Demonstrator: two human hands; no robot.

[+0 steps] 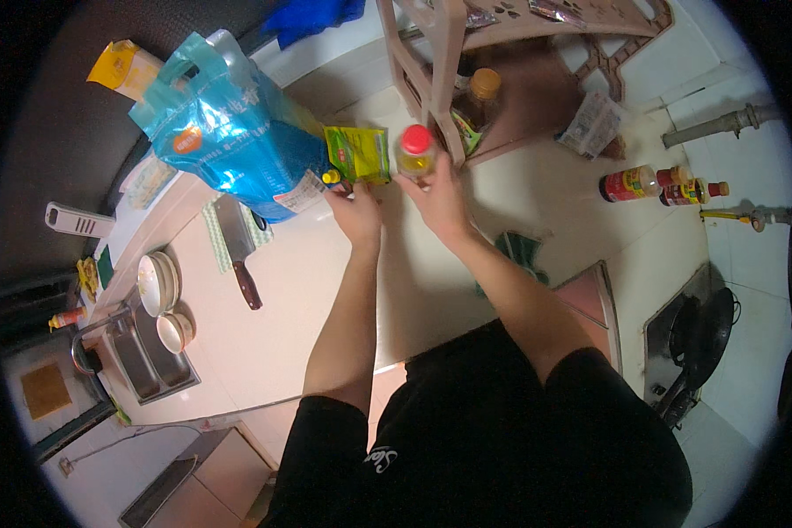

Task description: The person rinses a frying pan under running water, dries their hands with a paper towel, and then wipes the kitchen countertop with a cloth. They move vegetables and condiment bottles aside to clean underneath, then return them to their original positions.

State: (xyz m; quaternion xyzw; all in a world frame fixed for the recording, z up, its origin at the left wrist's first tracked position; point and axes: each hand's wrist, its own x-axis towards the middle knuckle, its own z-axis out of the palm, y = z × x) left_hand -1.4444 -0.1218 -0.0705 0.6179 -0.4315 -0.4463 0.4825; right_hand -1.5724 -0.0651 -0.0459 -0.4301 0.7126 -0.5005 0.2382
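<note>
My left hand [356,214] is at the foot of a big blue plastic bag [237,138], its fingers at a small yellow-capped container [331,177] and the lower edge of a green and yellow packet [358,153]. Whether the fingers grip either one is unclear. My right hand [439,203] has its thumb and fingers around the lower part of a clear jar [415,162] with a red lid and yellowish contents. The jar stands upright beside the shelf leg. Behind it, under the shelf, is a bottle with an orange-brown cap [485,84].
A cleaver [235,237] lies on a checked cloth at the left, near stacked bowls [158,284] and a steel sink [146,360]. A plastic shelf [443,72] stands at the back. Sauce bottles [629,183] are at the right, with a wok [711,336] on the stove.
</note>
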